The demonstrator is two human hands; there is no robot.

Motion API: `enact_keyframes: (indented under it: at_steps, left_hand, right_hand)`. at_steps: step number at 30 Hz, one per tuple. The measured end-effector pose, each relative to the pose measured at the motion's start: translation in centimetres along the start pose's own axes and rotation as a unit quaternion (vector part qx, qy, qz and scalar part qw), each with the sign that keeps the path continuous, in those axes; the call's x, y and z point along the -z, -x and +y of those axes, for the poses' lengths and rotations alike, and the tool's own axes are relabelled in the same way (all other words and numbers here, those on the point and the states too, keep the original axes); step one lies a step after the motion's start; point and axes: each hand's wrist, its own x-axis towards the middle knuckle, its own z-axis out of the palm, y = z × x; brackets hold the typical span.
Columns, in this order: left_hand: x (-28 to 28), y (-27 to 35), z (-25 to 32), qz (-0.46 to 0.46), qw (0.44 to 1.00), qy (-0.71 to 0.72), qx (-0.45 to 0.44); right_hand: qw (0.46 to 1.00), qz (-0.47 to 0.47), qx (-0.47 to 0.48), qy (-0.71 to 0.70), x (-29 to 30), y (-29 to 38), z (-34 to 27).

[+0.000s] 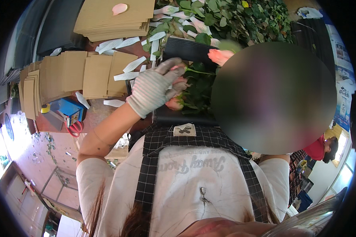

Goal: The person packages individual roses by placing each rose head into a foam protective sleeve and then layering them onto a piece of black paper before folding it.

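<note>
My left hand (154, 89), in a striped knit glove, reaches over a row of pink roses (175, 103). Its fingers are spread and curled against the rose heads; whether they grip one is not clear. The roses lie with green stems and leaves (198, 86) between a black ribbed panel (190, 49) and a black edge (187, 117) close to my apron. Another pink rose head (221, 57) shows beyond them, at the rim of a large blurred disc. That disc hides my right hand; only part of the right arm shows below it.
Cardboard sheets (112, 22) are stacked at the back left, with smaller cardboard pieces (74, 71) nearer. White mesh flower sleeves (130, 42) lie scattered. Red-handled scissors (74, 128) and a blue box (71, 108) sit at the table's left edge. Leafy stems (255, 20) cover the back. A person (322, 148) is far right.
</note>
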Motion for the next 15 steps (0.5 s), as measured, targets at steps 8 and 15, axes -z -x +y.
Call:
enact_keyframes:
  at_steps: [8, 15]
  left_hand:
    - [0.2, -2.9, 2.2, -0.248, 0.965, -0.063, 0.048]
    - [-1.9, -0.6, 1.2, -0.202, 0.977, -0.066, -0.006]
  right_hand:
    - [0.996, -0.064, 0.029, -0.057, -5.8, 2.2, -3.1]
    - [0.991, 0.001, 0.133, -0.033, -15.1, 3.9, -1.4]
